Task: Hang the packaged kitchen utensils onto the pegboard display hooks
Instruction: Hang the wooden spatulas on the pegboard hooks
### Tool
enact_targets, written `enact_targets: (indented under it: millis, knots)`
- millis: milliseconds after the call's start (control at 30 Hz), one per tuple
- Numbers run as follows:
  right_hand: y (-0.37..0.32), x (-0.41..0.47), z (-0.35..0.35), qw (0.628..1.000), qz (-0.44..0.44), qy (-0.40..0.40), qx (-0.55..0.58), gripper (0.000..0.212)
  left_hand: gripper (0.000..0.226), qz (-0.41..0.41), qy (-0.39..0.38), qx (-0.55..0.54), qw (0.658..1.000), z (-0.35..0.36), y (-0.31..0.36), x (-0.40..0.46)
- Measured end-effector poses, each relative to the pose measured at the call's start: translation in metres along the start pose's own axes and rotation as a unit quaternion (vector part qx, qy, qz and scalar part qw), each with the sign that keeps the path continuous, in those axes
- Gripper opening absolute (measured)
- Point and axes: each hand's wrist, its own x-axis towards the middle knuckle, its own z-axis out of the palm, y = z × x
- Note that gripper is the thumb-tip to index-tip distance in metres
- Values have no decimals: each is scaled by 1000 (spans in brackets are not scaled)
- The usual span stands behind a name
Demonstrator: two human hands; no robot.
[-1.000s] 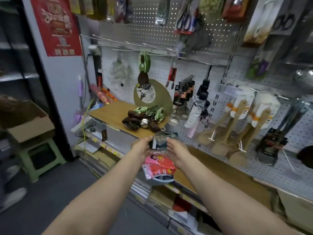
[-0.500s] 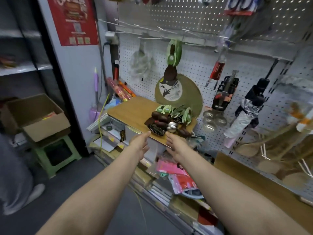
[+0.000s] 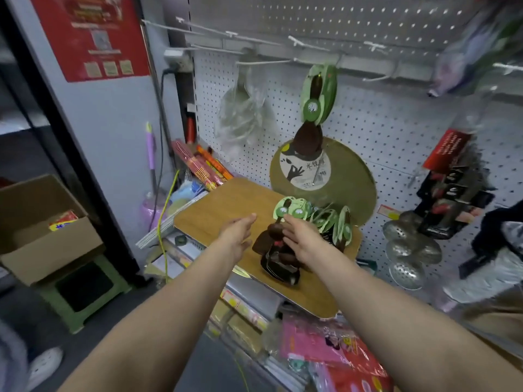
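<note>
At the left, a cardboard box (image 3: pixel 53 239) on a green stool (image 3: pixel 85 292) holds a yellow packet (image 3: pixel 62 222). Both hands reach over the wooden board (image 3: pixel 215 210): left hand (image 3: pixel 237 236) with straight fingers, holding nothing; right hand (image 3: pixel 304 239) with loose fingers resting on the pile of dark wooden spoons (image 3: pixel 280 256) with green cards. 1 spoon pack (image 3: pixel 317 94) hangs on a pegboard hook (image 3: pixel 319 62) farther back.

A wooden shelf board (image 3: pixel 226 205) juts out before the pegboard (image 3: pixel 368 120). On its right half lies a pile of packaged spatulas (image 3: pixel 285 244). The left hand (image 3: pixel 239 232) hovers over the board just left of the pile; the right hand (image 3: pixel 304 240) rests on the pile. Behind the pile a round board (image 3: pixel 348 179) leans on the pegboard, and above it a carded spatula (image 3: pixel 314 108) hangs from a hook (image 3: pixel 336 62). Left of that hangs a plastic bag (image 3: pixel 243 114). Perforated ladles (image 3: pixel 407 250) hang right of the shelf board. At far left a cardboard box (image 3: pixel 42 236) sits on a stool (image 3: pixel 85 292).
</note>
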Motion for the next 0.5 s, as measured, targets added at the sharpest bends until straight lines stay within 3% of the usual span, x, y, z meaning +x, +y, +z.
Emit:
enact_targets:
  millis: [333, 500]
  knots:
    - [-22, 110, 28, 997, 19, 65, 21, 56, 42, -50, -75, 84, 992, 31, 26, 143]
    - [-25, 162, 51, 991, 81, 104, 36, 66, 35, -83, -130, 145, 977, 43, 34, 210]
